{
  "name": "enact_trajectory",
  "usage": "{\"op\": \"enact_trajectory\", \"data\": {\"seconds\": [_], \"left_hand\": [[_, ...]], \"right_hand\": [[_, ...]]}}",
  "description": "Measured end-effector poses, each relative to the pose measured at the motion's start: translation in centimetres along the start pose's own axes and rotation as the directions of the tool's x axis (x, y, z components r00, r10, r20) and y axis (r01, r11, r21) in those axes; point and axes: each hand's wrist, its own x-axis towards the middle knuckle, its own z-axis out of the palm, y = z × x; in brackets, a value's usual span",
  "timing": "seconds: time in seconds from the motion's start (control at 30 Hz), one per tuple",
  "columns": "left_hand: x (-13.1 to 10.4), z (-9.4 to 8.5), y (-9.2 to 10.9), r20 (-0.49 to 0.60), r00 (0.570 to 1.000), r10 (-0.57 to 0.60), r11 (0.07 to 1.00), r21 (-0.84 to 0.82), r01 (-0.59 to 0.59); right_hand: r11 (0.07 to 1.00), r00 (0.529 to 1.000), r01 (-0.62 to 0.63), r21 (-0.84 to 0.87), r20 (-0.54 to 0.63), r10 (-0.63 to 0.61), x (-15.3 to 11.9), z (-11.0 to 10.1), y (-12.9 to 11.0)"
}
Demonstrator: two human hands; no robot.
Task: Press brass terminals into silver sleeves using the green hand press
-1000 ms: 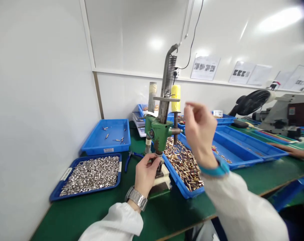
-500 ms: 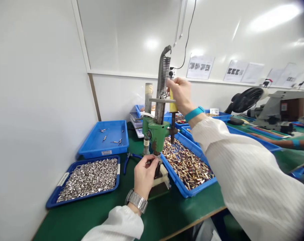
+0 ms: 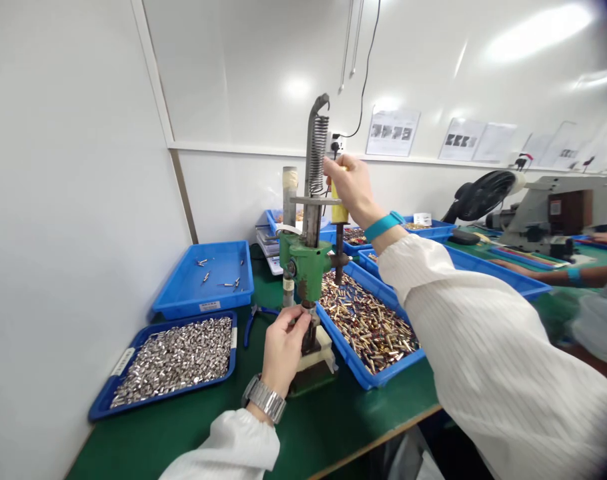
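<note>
Green press (image 3: 311, 257) dead centre. My left hand (image 3: 282, 350) is at its 6 o'clock, thumb and finger at the ram tip; can't tell what they pinch. Right hand (image 3: 353, 185) at 1, curled round yellow handle (image 3: 340, 213), mostly hidden. Probably the pressing step; calls for steady, clear left fingertips. Silver pieces (image 3: 178, 357) at 8, brass pins (image 3: 366, 327) at 4.

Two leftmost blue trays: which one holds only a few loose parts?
The farther, lighter-blue tray: its few slim parts lie scattered, while the nearer, darker tray is covered in small silver pieces.
</note>
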Motion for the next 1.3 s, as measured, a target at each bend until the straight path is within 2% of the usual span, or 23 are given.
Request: {"op": "enact_trajectory", "data": {"seconds": [0.1, 0.23, 0.33, 0.57, 0.67, 0.8, 0.93, 1.1, 1.17, 1.3], "left_hand": [[0.0, 0.0, 0.0, -0.001, 0.999, -0.049, 0.998, -0.03, 0.049], [0.0, 0.2, -0.5, 0.011, 0.995, -0.103, 0.992, -0.072, 0.103], [-0.1, 0.3, -0.8, -0.018, 0.997, -0.073, 0.996, -0.055, 0.072], [0.0, 0.5, -1.2, -0.085, 0.993, 0.08, 0.992, 0.104, -0.071], [0.1, 0.5, -1.4, -0.083, 0.992, 0.095, 0.988, 0.133, -0.083], [0.0, 0.4, -1.6, -0.073, 0.991, 0.114, 0.986, 0.132, -0.103], [0.2, 0.2, -1.6, -0.066, 0.989, 0.129, 0.987, 0.109, -0.122], [0.9, -0.2, -1.3, 0.009, 0.995, 0.097, 0.987, 0.131, -0.097], [1.0, -0.3, -1.1, 0.037, 0.996, 0.078, 0.989, 0.122, -0.082], [0.9, -0.5, -0.8, 0.06, 0.996, 0.072, 0.989, 0.124, -0.079]], "right_hand": [[0.998, 0.997, -0.061, -0.01, 0.036, 0.061, 0.7, 0.7, 0.9], [0.998, 0.996, -0.068, 0.003, 0.054, 0.068, 1.3, 1.1, 1.9], [0.998, 0.997, -0.061, 0.001, 0.057, 0.06, 1.4, 1.1, 2.1], [0.998, 0.997, -0.058, 0.01, 0.047, 0.057, 1.1, 1.2, 1.9], [0.999, 0.999, 0.03, 0.025, -0.017, -0.03, 0.1, 0.5, 1.1], [0.984, 0.974, 0.175, 0.013, -0.148, -0.172, -1.6, -1.0, -0.4], [0.979, 0.968, 0.206, 0.015, -0.152, -0.201, -3.0, -1.9, -1.3], [0.967, 0.941, 0.248, 0.061, -0.251, -0.226, -4.3, -1.9, -1.4], [0.97, 0.946, 0.237, 0.053, -0.241, -0.218, -4.1, -1.7, -1.1], [0.981, 0.976, 0.187, 0.046, -0.12, -0.18, -2.3, -1.1, 0.1]]}}
